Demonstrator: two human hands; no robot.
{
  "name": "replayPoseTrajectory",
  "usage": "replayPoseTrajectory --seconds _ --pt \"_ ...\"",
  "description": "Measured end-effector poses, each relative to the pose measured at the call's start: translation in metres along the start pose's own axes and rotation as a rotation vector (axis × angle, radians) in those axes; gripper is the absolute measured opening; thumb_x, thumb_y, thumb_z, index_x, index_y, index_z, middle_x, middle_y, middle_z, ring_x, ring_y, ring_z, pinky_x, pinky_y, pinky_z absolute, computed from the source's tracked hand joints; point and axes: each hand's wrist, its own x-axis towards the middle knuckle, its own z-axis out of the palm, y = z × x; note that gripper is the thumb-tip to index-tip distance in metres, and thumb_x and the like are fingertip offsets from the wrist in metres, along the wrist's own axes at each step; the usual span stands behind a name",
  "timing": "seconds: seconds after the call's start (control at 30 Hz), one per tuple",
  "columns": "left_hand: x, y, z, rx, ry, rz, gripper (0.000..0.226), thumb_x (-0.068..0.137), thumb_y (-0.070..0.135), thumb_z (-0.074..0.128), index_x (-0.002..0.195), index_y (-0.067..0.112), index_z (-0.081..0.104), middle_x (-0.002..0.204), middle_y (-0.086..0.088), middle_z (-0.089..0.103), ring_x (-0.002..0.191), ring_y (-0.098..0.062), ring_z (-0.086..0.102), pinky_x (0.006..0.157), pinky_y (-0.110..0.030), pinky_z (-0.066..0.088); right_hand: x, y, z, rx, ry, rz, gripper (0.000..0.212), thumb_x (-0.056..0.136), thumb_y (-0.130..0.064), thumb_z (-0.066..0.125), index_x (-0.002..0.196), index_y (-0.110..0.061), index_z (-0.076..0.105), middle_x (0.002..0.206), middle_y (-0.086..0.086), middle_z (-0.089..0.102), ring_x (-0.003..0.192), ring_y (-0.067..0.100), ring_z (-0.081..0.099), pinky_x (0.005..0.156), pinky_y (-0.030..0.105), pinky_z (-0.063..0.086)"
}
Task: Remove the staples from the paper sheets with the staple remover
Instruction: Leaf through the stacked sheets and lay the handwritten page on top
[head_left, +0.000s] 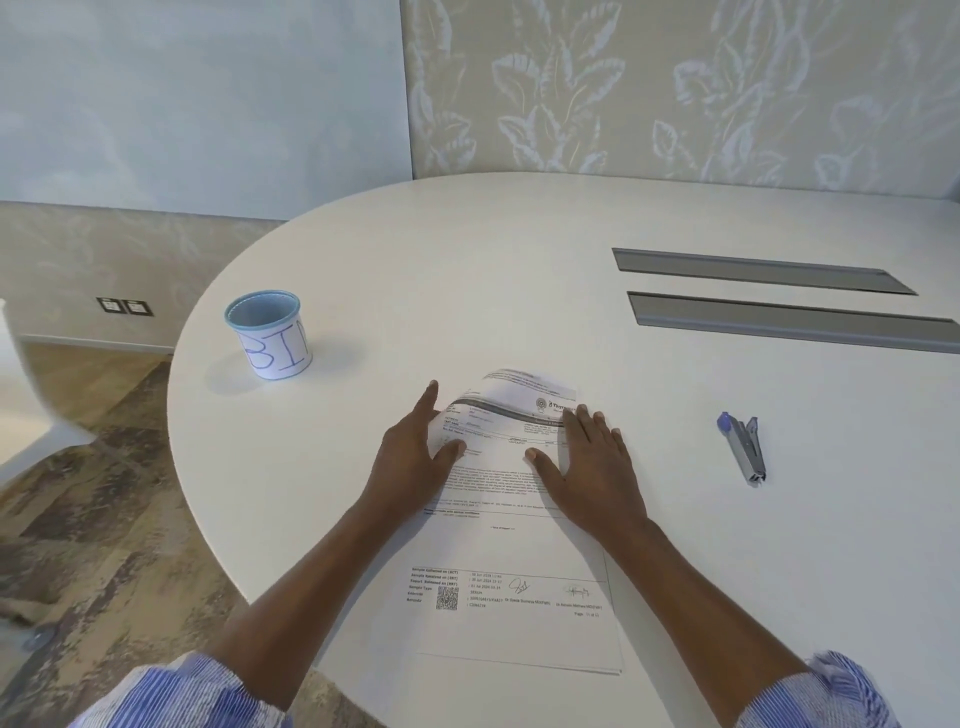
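paper sheets (514, 551) printed, top edge curled.

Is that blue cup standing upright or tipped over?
Upright. The blue cup stands on its base on the white table, its open rim facing up. Its contents cannot be told.

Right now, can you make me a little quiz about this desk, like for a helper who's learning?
1. True or false: the right hand holds the staple remover.
2. What word is written on the blue cup?
3. Both hands rest on: A) paper sheets B) the cup C) the grey slots

Key: 1. False, it lies apart on the table. 2. BIN. 3. A; the left hand too.
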Motion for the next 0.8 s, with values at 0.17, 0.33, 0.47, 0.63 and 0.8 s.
replayPoseTrajectory --seconds 0.17,0.33,0.47,0.63,0.8 --pt "-0.001 0.004 0.003 -0.321 0.115 -0.235 0.07 0.096 0.01 0.069 0.159 0.017 0.04 0.117 -0.006 0.073 0.109 -0.025 0.07 0.103 -0.042 0.054 0.0 0.002 0.002 0.026 0.023 -0.008 0.084 0.099 -0.063 0.045 0.161 -0.01 0.027 0.171 0.01 0.021 0.159 0.026 0.014 0.129 0.042 0.007" --pt "0.001 -0.002 0.0 -0.669 0.132 -0.313 0.042 0.098 -0.004 0.061 0.131 0.021 0.067 0.092 -0.002 0.073 0.086 -0.019 0.069 0.083 -0.033 0.058 0.0 0.003 -0.001 0.131 0.05 -0.007 0.085 0.097 -0.058 0.055 0.16 -0.008 0.027 0.169 0.011 0.027 0.158 0.026 0.019 0.129 0.042 0.011" --pt "-0.002 -0.003 -0.001 -0.722 0.111 -0.311 0.028 0.097 -0.003 0.061 0.113 0.017 0.073 0.092 -0.001 0.078 0.085 -0.019 0.074 0.075 -0.032 0.063 -0.001 0.002 -0.008 0.369 0.136 0.031 0.083 0.094 -0.044 0.069 0.158 -0.006 0.033 0.164 0.011 0.037 0.153 0.025 0.033 0.125 0.042 0.027" --pt "-0.004 -0.005 -0.004 -0.71 0.085 -0.283 0.019 0.096 0.004 0.063 0.104 0.018 0.073 0.104 -0.009 0.082 0.089 -0.024 0.078 0.079 -0.039 0.065 -0.002 0.006 -0.014 0.585 0.218 0.095 0.074 0.091 -0.032 0.076 0.153 -0.009 0.042 0.153 0.005 0.053 0.14 0.021 0.051 0.116 0.034 0.04" --pt "-0.006 0.002 -0.008 -0.729 0.103 -0.296 0.015 0.092 0.011 0.064 0.094 0.023 0.073 0.1 -0.008 0.082 0.085 -0.022 0.078 0.072 -0.034 0.063 -0.001 0.009 -0.018 0.696 0.208 0.181 0.071 0.092 -0.027 0.076 0.154 -0.022 0.041 0.117 -0.002 0.07 0.085 0.008 0.064 0.08 0.017 0.046"
